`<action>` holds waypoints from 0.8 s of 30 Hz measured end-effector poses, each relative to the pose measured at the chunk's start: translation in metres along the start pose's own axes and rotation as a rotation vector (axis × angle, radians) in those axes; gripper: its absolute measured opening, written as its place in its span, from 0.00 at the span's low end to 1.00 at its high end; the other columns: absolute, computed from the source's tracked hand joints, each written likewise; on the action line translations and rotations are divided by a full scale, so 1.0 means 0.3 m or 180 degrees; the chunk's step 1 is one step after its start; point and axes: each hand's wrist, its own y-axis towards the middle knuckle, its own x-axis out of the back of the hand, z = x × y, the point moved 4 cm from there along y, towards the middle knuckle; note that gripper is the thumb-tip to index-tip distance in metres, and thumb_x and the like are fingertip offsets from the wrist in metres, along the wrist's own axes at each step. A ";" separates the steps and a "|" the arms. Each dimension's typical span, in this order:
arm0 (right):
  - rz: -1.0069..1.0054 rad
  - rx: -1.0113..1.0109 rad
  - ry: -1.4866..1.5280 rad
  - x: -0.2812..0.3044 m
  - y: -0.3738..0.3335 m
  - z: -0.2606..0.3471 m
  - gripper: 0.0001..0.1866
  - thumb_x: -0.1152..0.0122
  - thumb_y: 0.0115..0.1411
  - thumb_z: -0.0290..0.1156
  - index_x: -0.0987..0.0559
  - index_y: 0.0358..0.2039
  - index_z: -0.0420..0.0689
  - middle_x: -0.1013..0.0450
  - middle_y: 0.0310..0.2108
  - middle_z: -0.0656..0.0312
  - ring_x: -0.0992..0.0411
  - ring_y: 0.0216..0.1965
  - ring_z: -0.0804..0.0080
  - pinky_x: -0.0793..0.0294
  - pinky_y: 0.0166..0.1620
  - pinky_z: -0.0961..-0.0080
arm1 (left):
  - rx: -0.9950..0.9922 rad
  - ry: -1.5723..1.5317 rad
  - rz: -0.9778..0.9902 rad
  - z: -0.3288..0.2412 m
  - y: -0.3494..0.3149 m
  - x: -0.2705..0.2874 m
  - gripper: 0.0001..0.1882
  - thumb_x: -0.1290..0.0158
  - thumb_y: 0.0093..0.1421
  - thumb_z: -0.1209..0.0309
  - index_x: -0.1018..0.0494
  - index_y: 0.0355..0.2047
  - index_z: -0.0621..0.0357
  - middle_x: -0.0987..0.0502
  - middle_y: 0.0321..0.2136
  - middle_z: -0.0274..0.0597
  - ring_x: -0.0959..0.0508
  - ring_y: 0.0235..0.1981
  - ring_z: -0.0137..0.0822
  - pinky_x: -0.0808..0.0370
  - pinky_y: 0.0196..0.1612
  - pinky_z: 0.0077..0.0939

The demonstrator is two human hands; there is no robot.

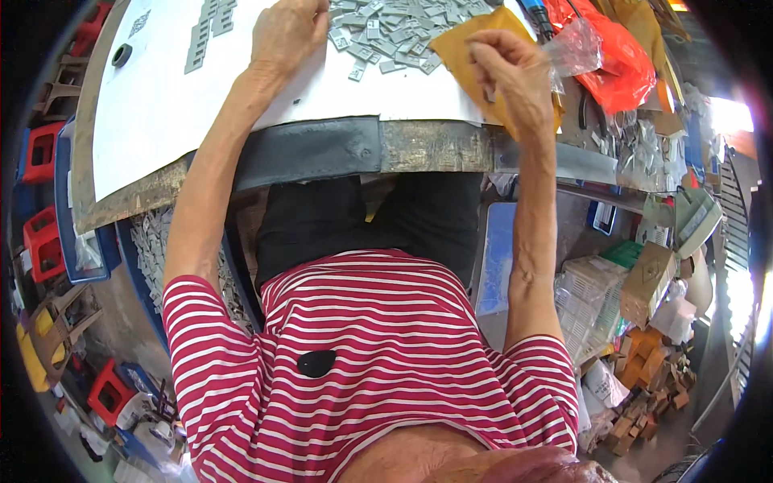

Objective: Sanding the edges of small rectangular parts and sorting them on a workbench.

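Small flat grey pieces lie in a loose pile on a white sheet that covers the table. My left hand rests beside the pile's left edge, its fingers curled closed; whatever is in them is hidden. To its left, more grey pieces are lined up in rows. At the pile's right side, my right hand is over a yellow-brown sheet. Its thumb and fingers are bent together, and I cannot make out anything between them.
A black ring sits on the sheet at the far left. Right of the yellow-brown sheet are a red plastic bag and clear bags. A blue bin of grey pieces stands below the table; cartons are stacked on the right.
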 end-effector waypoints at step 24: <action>0.0605 0.1681 -0.3371 0.138 0.147 -0.148 0.06 0.49 0.50 0.25 0.29 0.30 0.40 0.31 0.27 0.53 0.31 0.31 0.54 0.31 0.32 0.67 | 0.1486 -0.3453 0.0676 -0.052 -0.161 -0.014 0.10 0.51 0.53 0.72 0.25 0.35 0.60 0.28 0.19 0.34 0.33 0.19 0.19 0.35 0.26 0.12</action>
